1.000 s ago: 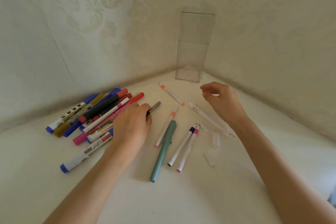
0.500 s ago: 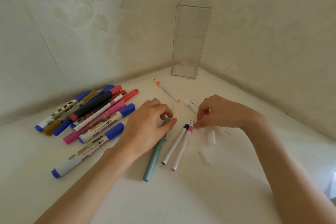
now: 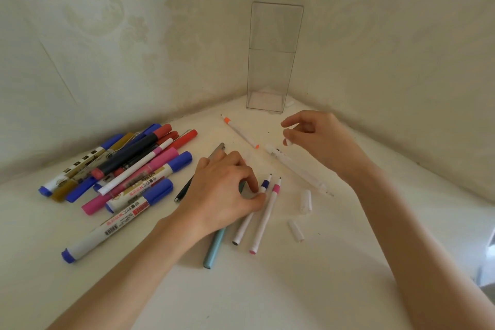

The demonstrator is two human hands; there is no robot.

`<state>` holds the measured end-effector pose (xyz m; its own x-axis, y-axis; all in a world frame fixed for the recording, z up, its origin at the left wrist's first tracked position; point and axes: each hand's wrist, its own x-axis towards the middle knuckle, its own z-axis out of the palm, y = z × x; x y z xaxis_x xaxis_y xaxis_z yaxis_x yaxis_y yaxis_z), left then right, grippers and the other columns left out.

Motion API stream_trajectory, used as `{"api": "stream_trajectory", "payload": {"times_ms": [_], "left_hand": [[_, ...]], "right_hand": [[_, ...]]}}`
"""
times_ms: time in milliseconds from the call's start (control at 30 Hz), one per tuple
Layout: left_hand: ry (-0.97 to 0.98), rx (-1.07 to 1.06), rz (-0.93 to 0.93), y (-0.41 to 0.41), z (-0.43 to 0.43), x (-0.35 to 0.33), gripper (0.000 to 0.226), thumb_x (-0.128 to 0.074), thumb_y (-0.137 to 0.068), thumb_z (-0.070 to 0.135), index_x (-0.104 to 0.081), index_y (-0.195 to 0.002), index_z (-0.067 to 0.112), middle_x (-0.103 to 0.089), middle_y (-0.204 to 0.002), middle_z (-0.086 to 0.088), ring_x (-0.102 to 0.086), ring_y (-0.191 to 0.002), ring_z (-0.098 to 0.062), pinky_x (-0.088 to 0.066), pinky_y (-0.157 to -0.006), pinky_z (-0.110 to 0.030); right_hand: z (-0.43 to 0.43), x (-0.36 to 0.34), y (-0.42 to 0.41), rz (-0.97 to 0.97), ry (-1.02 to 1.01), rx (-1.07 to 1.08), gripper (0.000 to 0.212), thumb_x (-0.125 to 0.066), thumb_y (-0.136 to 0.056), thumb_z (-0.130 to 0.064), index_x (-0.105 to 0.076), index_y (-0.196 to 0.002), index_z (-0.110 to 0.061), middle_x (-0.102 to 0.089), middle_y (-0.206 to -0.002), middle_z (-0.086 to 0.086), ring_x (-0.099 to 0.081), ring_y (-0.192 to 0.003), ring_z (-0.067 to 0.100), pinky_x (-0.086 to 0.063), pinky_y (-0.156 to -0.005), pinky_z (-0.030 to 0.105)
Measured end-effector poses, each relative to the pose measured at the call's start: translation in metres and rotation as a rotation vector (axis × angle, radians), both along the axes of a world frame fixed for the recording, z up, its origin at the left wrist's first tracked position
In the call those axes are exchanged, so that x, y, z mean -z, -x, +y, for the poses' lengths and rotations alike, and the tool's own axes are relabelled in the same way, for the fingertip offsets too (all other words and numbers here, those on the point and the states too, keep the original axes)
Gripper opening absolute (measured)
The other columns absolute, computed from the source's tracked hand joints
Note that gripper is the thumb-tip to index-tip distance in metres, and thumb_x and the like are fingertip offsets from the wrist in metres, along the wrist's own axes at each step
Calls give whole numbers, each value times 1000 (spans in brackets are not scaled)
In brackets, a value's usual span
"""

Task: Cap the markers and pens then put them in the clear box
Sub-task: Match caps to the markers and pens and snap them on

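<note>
My left hand [image 3: 225, 190] lies over the teal pen [image 3: 214, 249], and its fingertips pinch the uncapped blue-tipped white pen [image 3: 247, 222] just below the tip. An uncapped pink-tipped pen [image 3: 263, 222] lies right beside it. My right hand [image 3: 324, 142] hovers above the table and pinches a small white cap [image 3: 288, 141]. Below that hand lies a long white pen [image 3: 300, 170]. Two loose white caps [image 3: 305, 201] [image 3: 296, 230] rest on the table. The tall clear box [image 3: 273, 61] stands upright in the corner with nothing inside.
A pile of capped markers [image 3: 128, 171] lies at the left. An orange-tipped pen [image 3: 241, 132] lies in front of the box. A grey pen [image 3: 218, 149] and a black pen [image 3: 183, 191] stick out from under my left hand. Walls close in behind and at the right.
My right hand lifted from the table by the pen tips and moved back right with a white cap. My left hand slid right onto the blue-tipped pen.
</note>
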<state>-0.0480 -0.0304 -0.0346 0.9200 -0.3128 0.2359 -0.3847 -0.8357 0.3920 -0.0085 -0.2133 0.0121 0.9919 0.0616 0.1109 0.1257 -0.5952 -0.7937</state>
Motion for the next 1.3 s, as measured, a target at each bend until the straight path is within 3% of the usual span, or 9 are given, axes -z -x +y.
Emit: {"api": "stream_trajectory", "payload": {"times_ms": [100,233,300,400,500,600,733,1100,1300], "left_hand": [[-30,-17,-15,3,-4,1,34,-57,-72,61,-64,-85,30,-46,-93,15,-40,-100,-8,-17,-76,-25],[-35,-78,-55,2,-8,4,24,-59,-78,49,-66,-86,27,-49,-93,12,-45,-97,-10,-23,-79,-25],[201,-134,-39,0,-5,2,15,-61,-81,39,-62,-82,24,-50,-90,8,-48,-88,-8,-33,-78,-24],[663,-133,78,-1,1,-7,10,-55,-89,29,-56,-87,19,-58,-90,7,-58,-85,1,-43,-72,-9],[928,-47,168,2,2,-12,10,-49,-92,23,-54,-90,15,-68,-80,1,-66,-71,-5,-50,-66,-14],[878,-4,126,2,1,-9,5,-51,-92,21,-52,-87,19,-65,-73,-1,-58,-57,-13,-48,-56,-21],[835,11,143,1,1,-6,5,-52,-91,24,-52,-88,20,-64,-72,2,-50,-52,-8,-42,-48,-22],[798,1,118,1,3,-5,6,-51,-91,25,-53,-91,19,-64,-73,5,-49,-55,-4,-39,-52,-14],[778,-21,98,1,4,-5,10,-52,-91,25,-54,-95,16,-65,-76,5,-56,-65,1,-42,-59,-10]], "right_hand": [[1,1,-1,-44,-46,34,10,-58,-87,-17,-66,-91,-14,-72,-77,0,-53,-62,9,-31,-43,8],[3,3,-1,-68,-139,77,6,-61,-85,-18,-66,-86,-15,-73,-74,-4,-52,-64,17,-37,-52,19],[4,2,-1,-76,-203,99,4,-62,-84,-17,-65,-83,-16,-73,-73,-5,-57,-68,16,-43,-63,26],[6,2,-1,-48,-368,66,6,-62,-86,-13,-65,-82,-15,-72,-72,-3,-59,-64,3,-45,-64,21],[10,4,1,6,-534,10,8,-61,-88,-13,-66,-92,-9,-73,-82,5,-61,-75,11,-45,-70,28],[13,6,2,24,-649,-3,8,-60,-89,-13,-65,-94,-10,-73,-87,8,-61,-77,14,-46,-72,29],[15,7,4,41,-750,-33,7,-59,-90,-14,-63,-93,-9,-72,-96,15,-61,-76,13,-46,-71,25],[16,6,3,34,-781,-71,3,-59,-89,-10,-62,-91,-10,-72,-93,13,-60,-76,14,-45,-71,24],[23,7,7,-6,-633,-124,3,-63,-86,-8,-60,-85,-10,-74,-92,12,-62,-78,17,-48,-72,25]]}}
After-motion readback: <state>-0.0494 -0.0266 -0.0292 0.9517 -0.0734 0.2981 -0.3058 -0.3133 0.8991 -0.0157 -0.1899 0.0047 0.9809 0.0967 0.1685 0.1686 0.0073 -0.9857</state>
